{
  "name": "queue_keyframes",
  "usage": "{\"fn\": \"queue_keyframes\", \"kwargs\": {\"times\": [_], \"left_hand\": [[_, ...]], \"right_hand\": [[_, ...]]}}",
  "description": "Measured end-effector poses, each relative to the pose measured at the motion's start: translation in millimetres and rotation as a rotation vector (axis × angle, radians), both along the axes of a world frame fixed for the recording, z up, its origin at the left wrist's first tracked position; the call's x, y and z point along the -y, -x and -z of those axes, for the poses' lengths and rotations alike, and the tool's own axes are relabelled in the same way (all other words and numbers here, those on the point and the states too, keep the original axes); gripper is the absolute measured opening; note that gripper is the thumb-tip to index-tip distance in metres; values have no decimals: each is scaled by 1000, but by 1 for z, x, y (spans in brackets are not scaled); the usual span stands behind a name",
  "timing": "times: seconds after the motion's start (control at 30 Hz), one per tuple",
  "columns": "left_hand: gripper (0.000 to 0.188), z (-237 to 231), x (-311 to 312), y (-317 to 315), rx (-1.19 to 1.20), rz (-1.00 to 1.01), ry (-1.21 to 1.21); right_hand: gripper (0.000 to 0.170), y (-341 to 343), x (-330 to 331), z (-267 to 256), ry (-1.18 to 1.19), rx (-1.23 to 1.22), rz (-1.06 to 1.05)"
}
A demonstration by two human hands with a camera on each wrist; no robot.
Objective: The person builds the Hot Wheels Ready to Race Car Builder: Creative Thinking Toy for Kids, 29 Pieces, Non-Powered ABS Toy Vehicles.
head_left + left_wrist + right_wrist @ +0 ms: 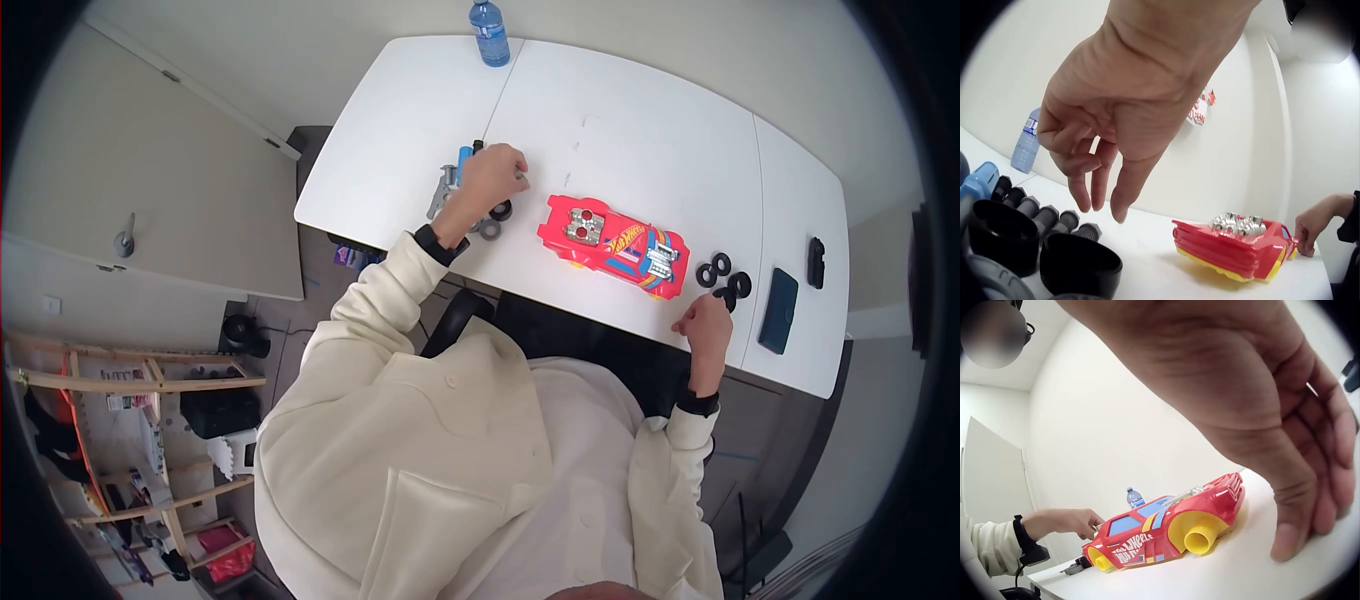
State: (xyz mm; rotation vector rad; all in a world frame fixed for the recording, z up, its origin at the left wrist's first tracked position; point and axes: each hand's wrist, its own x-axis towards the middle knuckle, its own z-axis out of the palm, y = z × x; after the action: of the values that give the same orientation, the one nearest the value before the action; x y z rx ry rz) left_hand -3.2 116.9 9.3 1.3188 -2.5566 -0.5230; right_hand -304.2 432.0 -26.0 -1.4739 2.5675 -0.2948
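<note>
On the car (pixel 616 247), which lies between the left hand (pixel 490 178) and the right hand (pixel 708 335), the brand Hot Wheels can be read twice: in slanted yellow letters on its top, and in large white capitals along its side, below the blue window. The bottle (pixel 490 35) beyond the left hand has a label (pixel 1030 126) whose print is too small to read. Behind the left wrist, a sign (pixel 1199 114) shows red letters on white, partly hidden and not clearly legible.
</note>
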Motion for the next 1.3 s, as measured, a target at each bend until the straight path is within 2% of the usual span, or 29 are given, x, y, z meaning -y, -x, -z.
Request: {"fn": "queue_keyframes", "kwargs": {"times": [0.1, 0.2, 0.3, 0.37, 0.47, 0.5, 0.57, 0.6, 0.63, 0.7, 0.77, 0.8, 0.87, 0.9, 0.97, 1.0, 1.07, 1.1, 1.17, 1.23, 1.3], "left_hand": [[24, 19, -3, 4, -17, 48, 164], [26, 22, -1, 7, -13, 12, 96], [25, 29, 2, 11, -21, 14, 52], [22, 24, 3, 10, -48, 28, 52], [23, 0, -3, 11, -116, 54, 199], [23, -16, -10, 16, -112, 76, 189], [24, -40, -30, 27, -451, 204, -75], [25, -52, -44, 34, -520, 236, -211], [25, -51, -54, 38, -517, 248, -221], [25, -50, -66, 46, -517, 296, -182], [26, -44, -69, 49, -522, 299, -217], [26, -42, -70, 48, -515, 290, -239], [27, -37, -70, 49, -505, 282, -264], [28, -34, -70, 49, -511, 293, -269], [29, -28, -72, 50, -516, 300, -275], [29, -25, -74, 51, -485, 332, -267], [30, -23, -76, 54, -455, 361, -257], [29, -24, -78, 55, -407, 381, -232], [28, -25, -79, 54, -370, 395, -202], [25, -24, -79, 54, -276, 387, -86], [24, -20, -76, 56, -284, 388, -134]], "right_hand": [[21, 3, 1, 7, -1, 3, 46], [18, 9, 2, 20, -50, 72, 68], [17, 0, 2, 1, -41, 98, 41], [16, 0, 2, 5, -34, 79, 69], [20, 0, 3, 5, -14, 70, 98], [21, -1, 3, 5, -5, 76, 95], [22, -3, 0, 1, 1, 73, 117], [16, -4, 0, -2, -2, 39, 68], [15, -5, 0, -6, -4, 6, 15], [15, -10, 2, -23, -83, 45, 69], [31, -19, 7, -50, 6, 248, 175], [31, -21, 8, -53, 3, 253, 178], [55, -23, 9, -56, 166, 219, 169], [55, -26, 14, -56, 165, 222, 171], [75, -28, 25, -55, 171, 393, 262], [75, -28, 31, -45, 167, 395, 260], [87, -32, 42, -17, 525, 336, 97], [87, -33, 46, -10, 525, 333, 90], [91, -36, 56, -7, 533, 305, -84], [87, -45, 62, -11, 509, 231, -98], [83, -51, 66, -20, 475, 235, -245]]}}
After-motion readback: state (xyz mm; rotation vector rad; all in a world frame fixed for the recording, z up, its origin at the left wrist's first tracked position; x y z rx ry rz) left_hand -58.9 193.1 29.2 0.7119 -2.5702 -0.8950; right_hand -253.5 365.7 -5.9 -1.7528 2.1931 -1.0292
